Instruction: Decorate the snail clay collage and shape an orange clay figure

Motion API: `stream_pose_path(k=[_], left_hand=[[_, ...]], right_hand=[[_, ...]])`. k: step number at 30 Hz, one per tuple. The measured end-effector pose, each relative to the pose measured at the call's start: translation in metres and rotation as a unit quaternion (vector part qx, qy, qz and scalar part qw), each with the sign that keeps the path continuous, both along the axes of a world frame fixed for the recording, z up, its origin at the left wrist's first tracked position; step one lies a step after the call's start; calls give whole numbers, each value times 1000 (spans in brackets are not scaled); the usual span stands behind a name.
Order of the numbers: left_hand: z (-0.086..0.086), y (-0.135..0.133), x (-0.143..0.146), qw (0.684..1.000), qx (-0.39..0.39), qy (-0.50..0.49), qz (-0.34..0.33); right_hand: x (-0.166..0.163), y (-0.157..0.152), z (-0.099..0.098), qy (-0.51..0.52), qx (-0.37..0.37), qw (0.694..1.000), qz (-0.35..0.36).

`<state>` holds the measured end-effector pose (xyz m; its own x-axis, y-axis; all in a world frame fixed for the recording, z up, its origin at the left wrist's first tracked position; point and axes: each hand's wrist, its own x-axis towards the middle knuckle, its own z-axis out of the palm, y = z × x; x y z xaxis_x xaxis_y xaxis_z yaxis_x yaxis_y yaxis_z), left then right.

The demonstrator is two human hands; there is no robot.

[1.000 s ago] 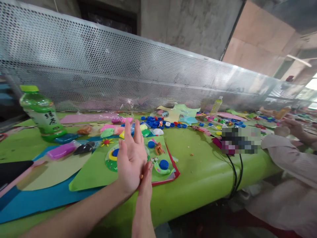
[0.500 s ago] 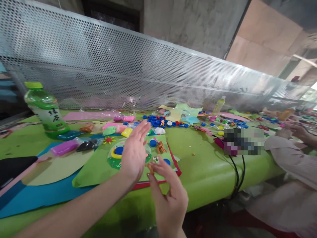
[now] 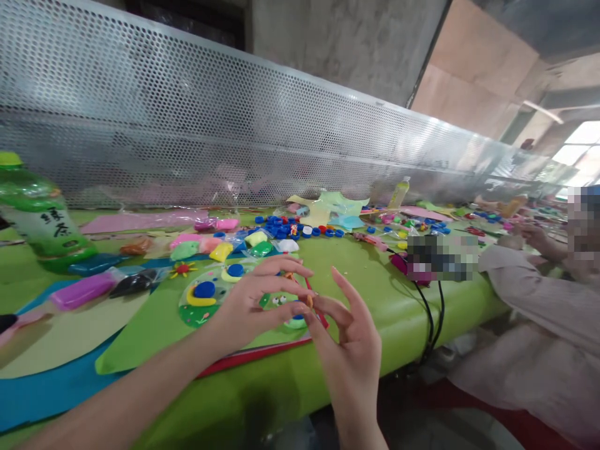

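Note:
Between my two hands is a small piece of orange-brown modelling clay (image 3: 309, 302). My right hand (image 3: 354, 334) pinches it between thumb and a bent finger, with the index finger raised. From the other side, the thumb and fingertips of my left hand (image 3: 253, 300) close on it. Below them lies a green paper sheet (image 3: 145, 331) with a round clay-covered picture (image 3: 187, 312). On that picture, a blue bottle cap (image 3: 205, 290) sits against a yellow clay curve. A clay face with white eyes (image 3: 280, 300) shows partly behind my left fingers.
Packets of coloured clay, including a purple one (image 3: 84, 289), lie behind and left. A green tea bottle (image 3: 42, 219) stands at left. Blue caps (image 3: 281, 228) are heaped near the perforated metal screen (image 3: 197, 137). At right are black cables (image 3: 429, 319) and a person's sleeve (image 3: 520, 281).
My left hand has turned from an upright flat palm to fingers closing on the clay beside my right hand. The view has swung right, and my right hand has risen slightly.

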<state>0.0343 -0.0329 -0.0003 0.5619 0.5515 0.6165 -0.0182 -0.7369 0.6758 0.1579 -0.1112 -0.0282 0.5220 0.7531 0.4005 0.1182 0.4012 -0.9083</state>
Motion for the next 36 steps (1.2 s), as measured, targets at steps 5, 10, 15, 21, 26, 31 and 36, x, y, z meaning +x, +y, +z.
stream_pose_path(k=[5, 10, 15, 21, 26, 31, 36], left_hand=[[-1, 2, 1, 998, -46, -11, 36], [0, 2, 1, 999, 23, -14, 34], [-4, -2, 3, 998, 22, -11, 61], [-9, -6, 5, 998, -7, -25, 65], [-8, -6, 7, 992, -90, -61, 63], [-8, -5, 11, 979, -177, -97, 33], [-1, 3, 6, 983, -171, -27, 53]], right_hand=[[1, 0, 2, 3, -19, 1000, 0], [4, 0, 3, -12, -10, 1000, -17], [8, 2, 2, -52, -7, 998, -34], [4, 2, -2, -86, 17, 995, -44], [0, 4, -3, -104, 18, 994, -42], [3, 7, -1, -98, -3, 995, -6], [13, 13, 5, -115, 11, 993, 2]])
